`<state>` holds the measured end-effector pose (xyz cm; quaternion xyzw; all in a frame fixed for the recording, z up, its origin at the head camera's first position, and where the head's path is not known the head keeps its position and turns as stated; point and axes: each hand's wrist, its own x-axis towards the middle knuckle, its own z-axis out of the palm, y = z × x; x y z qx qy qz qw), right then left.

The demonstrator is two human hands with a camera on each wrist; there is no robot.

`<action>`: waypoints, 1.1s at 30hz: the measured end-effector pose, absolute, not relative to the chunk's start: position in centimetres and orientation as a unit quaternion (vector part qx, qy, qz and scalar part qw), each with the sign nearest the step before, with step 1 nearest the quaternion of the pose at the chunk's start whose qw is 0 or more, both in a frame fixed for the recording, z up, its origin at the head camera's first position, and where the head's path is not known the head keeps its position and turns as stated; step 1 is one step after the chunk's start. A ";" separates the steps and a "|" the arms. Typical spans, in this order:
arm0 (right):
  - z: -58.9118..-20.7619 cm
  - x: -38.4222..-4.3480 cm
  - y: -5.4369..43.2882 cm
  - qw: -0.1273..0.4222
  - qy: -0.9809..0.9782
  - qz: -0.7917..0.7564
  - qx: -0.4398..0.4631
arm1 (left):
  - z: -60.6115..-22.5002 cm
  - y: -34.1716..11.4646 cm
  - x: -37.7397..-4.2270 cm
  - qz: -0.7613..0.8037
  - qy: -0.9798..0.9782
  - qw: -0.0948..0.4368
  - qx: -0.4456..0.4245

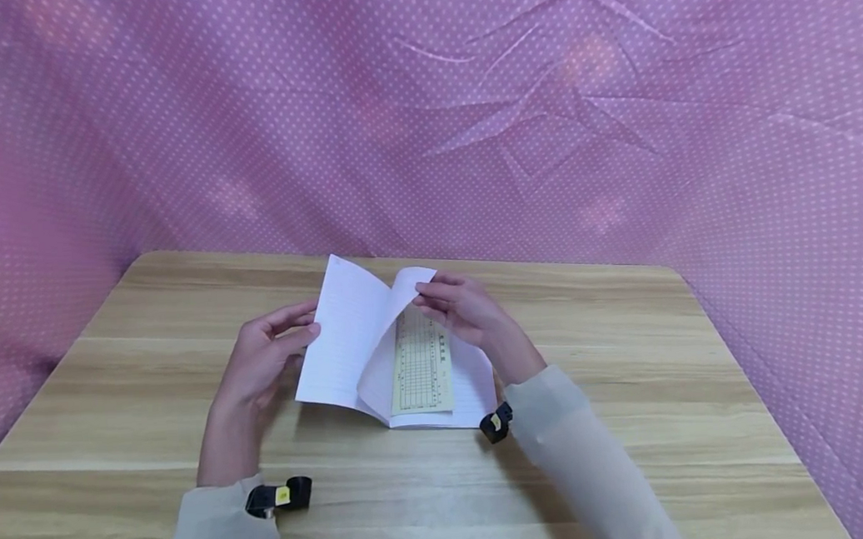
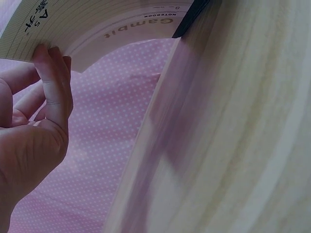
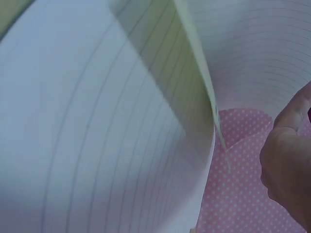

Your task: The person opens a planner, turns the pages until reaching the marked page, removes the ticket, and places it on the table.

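Note:
A lined notebook [image 1: 338, 334] lies open on the table, its left part raised and tilted. My left hand [image 1: 257, 357] pinches that part at its outer edge, thumb on the page side and fingers behind. "Gambit" and "NOTEBOOK" are printed on the back cover [image 2: 136, 29] in the left wrist view. A single page [image 1: 403, 291] curls up from the middle, and my right hand [image 1: 471, 304] holds its top corner between thumb and fingers. Under this page, a pale yellow printed slip [image 1: 421, 370] with a grid rests on the right-hand pages. The curling page hides the slip's upper left.
The light wooden table [image 1: 615, 424] extends around the notebook on all sides. Pink dotted cloth [image 1: 421, 120] hangs behind the table and at both sides. A small black camera is strapped on each wrist, the left one [image 1: 282, 495] close above the tabletop.

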<state>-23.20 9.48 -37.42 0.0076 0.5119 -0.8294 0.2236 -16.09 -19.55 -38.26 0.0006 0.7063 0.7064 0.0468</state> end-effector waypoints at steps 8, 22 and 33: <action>-37.4 -22.9 7.2 0.232 0.501 -0.834 0.010 | -38.3 -19.6 -16.3 0.710 0.703 0.045 -0.001; -38.0 -22.5 4.3 0.232 0.519 -0.822 -0.019 | -37.9 -19.6 -16.3 0.718 0.695 0.044 0.004; -38.4 -22.1 2.4 0.230 0.518 -0.823 -0.029 | -37.5 -19.2 -16.3 0.717 0.695 0.055 0.018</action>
